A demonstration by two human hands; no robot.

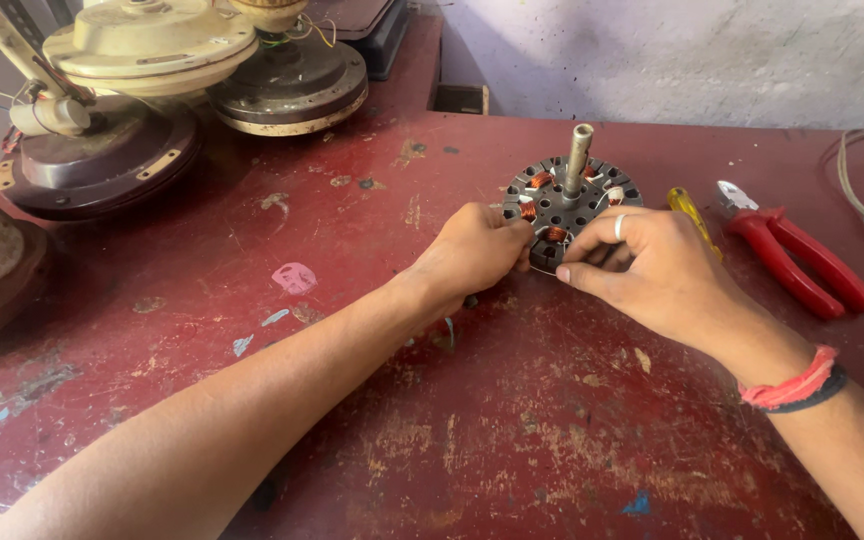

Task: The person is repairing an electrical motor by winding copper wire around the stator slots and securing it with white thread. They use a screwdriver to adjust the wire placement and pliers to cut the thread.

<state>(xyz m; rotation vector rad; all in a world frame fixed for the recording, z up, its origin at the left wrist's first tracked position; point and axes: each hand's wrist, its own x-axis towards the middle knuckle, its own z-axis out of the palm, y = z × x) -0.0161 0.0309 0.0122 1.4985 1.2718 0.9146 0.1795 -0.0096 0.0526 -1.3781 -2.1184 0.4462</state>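
Your left hand (474, 250) grips the near-left edge of the stator (570, 205), fingers closed. Your right hand (652, 270) pinches its near edge, beside the copper coil (555, 234). Hold the stator firm and work gently, so the thin wire does not break.

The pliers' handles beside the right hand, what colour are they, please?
Red, clearest in the head view: the pliers lie near the right hand.

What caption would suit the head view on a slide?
Left hand and right hand grip a fan stator on a worn red table, red pliers nearby.
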